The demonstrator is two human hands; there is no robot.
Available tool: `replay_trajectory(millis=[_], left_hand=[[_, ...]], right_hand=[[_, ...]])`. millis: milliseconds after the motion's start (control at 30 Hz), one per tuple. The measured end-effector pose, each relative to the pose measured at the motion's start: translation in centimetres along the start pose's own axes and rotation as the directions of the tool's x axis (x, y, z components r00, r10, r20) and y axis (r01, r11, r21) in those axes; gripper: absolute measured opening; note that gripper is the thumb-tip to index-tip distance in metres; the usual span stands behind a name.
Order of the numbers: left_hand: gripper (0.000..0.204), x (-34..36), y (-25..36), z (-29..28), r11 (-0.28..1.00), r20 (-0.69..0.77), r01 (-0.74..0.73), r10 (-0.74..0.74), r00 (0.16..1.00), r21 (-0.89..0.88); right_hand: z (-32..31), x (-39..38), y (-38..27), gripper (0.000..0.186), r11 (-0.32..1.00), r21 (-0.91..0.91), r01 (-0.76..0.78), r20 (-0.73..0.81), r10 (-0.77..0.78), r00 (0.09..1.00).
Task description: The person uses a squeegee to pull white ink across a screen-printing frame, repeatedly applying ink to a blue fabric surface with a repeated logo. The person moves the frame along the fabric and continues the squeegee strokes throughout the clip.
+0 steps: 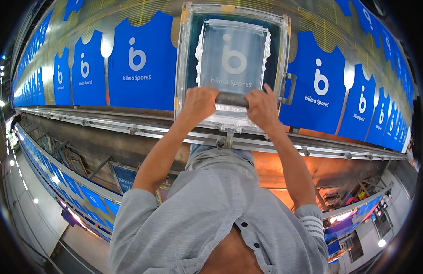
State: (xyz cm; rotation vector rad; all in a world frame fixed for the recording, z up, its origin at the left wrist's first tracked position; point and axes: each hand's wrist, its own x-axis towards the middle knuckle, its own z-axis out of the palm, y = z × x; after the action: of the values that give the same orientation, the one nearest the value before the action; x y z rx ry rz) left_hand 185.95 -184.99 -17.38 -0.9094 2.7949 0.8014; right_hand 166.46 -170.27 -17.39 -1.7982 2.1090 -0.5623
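My left hand (200, 104) and my right hand (262, 106) are closed around the two ends of a squeegee's dark grey bar (232, 99). The squeegee lies crosswise at the near end of a screen-printing frame (184, 59). White ink (267, 45) lines both sides of the screen's pale mesh (211, 50), and a rounded letter-like design with lettering below shows through it. A metal handle (291, 89) sticks out from the frame's right side, close to my right hand. The squeegee's blade is hidden below the bar and my fingers.
Blue shirt panels with white prints lie in a row on the long table, one (140, 59) left of the frame and one (316, 82) right. A metal rail (330, 150) runs along the table's near edge. Behind me stands another table (90, 185) with blue panels.
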Motion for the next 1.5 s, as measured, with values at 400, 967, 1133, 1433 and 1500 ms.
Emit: replay_trajectory(millis=[400,967,1133,1433,1500], left_hand=[[0.02,13.5,-1.6,-7.1,0.979,0.016,-0.057,0.055,0.998,0.195],[0.034,14.0,-2.5,-5.4,0.988,0.085,0.021,-0.034,0.996,0.15],[0.033,3.8,-0.9,-1.3,1.0,-0.019,-0.007,0.007,1.0,-0.008],[0.03,-0.1,3.2,-1.8,0.972,0.094,-0.045,0.024,0.995,0.23],[0.028,0.2,4.4,-1.5,0.968,0.077,-0.05,0.032,0.997,0.244]], right_hand=[[-4.6,12.3,6.4,0.017,0.992,-0.117,-0.05,0.149,0.067,0.987],[-2.8,12.3,6.8,0.011,0.995,-0.102,0.006,0.086,0.003,0.996],[-1.2,3.7,1.9,0.009,0.998,-0.063,-0.008,0.101,0.014,0.995],[-1.5,-1.2,-0.7,0.047,0.989,0.095,-0.109,0.174,0.091,0.981],[-2.8,-0.3,0.3,0.062,0.943,0.276,-0.184,0.17,0.14,0.975]])
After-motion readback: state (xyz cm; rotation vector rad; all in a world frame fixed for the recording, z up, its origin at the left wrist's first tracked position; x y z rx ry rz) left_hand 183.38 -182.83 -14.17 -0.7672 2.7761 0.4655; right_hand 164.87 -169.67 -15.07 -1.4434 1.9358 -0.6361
